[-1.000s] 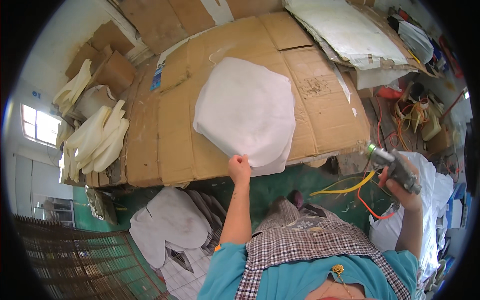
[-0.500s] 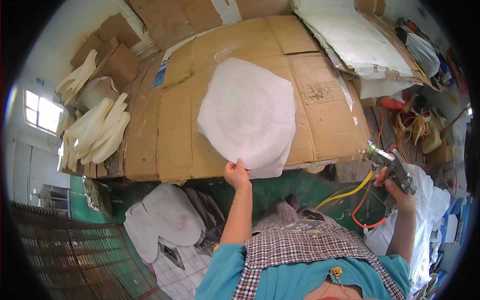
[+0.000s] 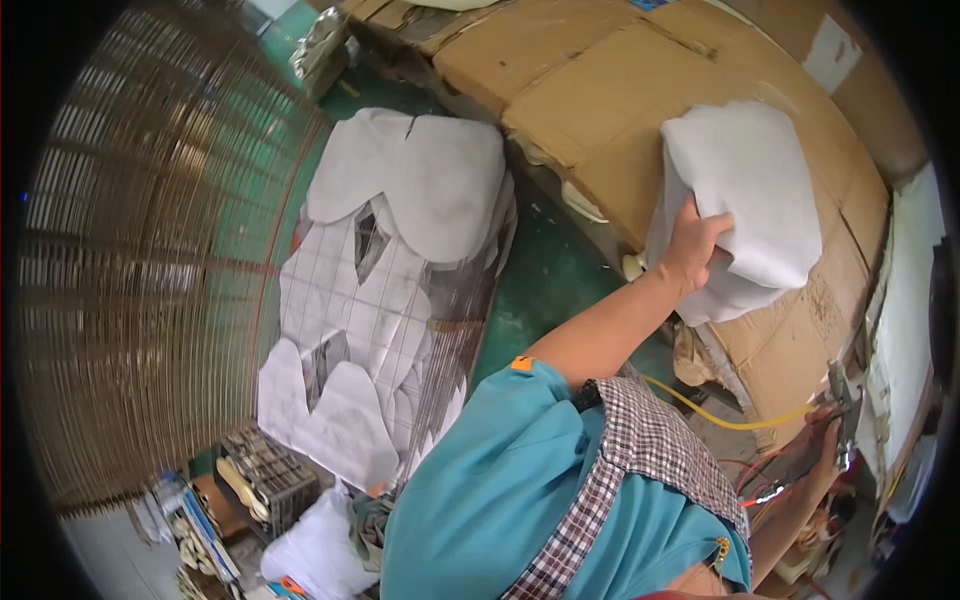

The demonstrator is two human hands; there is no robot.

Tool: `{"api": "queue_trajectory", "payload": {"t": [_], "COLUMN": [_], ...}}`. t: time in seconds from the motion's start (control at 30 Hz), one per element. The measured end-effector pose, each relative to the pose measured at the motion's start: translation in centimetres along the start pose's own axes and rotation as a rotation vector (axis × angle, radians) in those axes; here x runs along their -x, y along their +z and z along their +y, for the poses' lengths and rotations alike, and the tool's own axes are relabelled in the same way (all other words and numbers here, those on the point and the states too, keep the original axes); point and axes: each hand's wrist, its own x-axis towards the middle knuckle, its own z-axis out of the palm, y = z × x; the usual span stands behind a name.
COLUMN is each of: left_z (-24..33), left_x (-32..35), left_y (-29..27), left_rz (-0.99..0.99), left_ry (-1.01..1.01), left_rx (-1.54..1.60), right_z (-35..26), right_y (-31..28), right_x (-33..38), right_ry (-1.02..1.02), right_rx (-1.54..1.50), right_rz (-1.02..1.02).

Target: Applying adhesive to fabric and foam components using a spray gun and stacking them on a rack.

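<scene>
They wear a teal shirt (image 3: 460, 490), short sleeves; orange tab (image 3: 521, 364) at left sleeve hem, up the arm from the left fingers (image 3: 713, 223). Dark-and-white checked apron (image 3: 655, 430), matching strap (image 3: 570, 520). Gold ornament (image 3: 722, 548) at chest, below those fingers.

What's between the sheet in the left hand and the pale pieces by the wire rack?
From the sheet toward the pale pieces, the head view shows cardboard, a pale curved thing at its edge, then green floor.

The cloth (image 3: 760, 180) lies on the desk (image 3: 570, 90) at right; cut pieces (image 3: 440, 190) lie between it and the wire racks (image 3: 150, 260) at left, a crate (image 3: 290, 490) near the racks.
</scene>
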Motion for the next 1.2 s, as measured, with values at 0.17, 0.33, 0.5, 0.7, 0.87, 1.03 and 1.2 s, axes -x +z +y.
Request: {"api": "queue_trajectory", "payload": {"t": [0.17, 0.33, 0.5, 0.7, 0.87, 1.03, 1.2], "left_z": [3.3, 11.2, 14.5, 15.9, 19.5, 19.9, 18.9], "left_x": [0.7, 7.1, 11.9, 11.7, 9.6, 8.5, 9.1], "left_y": [0.0, -4.3, -0.9, -0.4, -4.6, -4.3, -0.7], "left_rz": [-0.146, 0.086, 0.115, 0.108, 0.069, 0.021, 0.077], "left_ry": [0.091, 0.514, 0.942, 1.059, 1.198, 0.942, 0.685], "left_rx": [0.177, -0.085, -0.668, -0.530, -0.724, -0.412, -0.214], "right_z": [2.0, -5.1, -7.2, -5.8, -5.5, -5.3, -4.7], "right_y": [-2.6, 1.1, -3.5, -4.0, -5.2, -3.7, -3.3], "right_x": [-6.3, -3.2, 1.9, 5.4, 8.4, 10.4, 10.8], "right_ry": [0.257, -0.151, -0.189, -0.169, -0.099, -0.022, -0.091], "right_rx": [-0.247, -0.045, -0.014, -0.046, -0.035, -0.147, -0.189], "right_rz": [0.076, -0.142, -0.247, 0.052, 0.084, -0.033, 0.129]}}
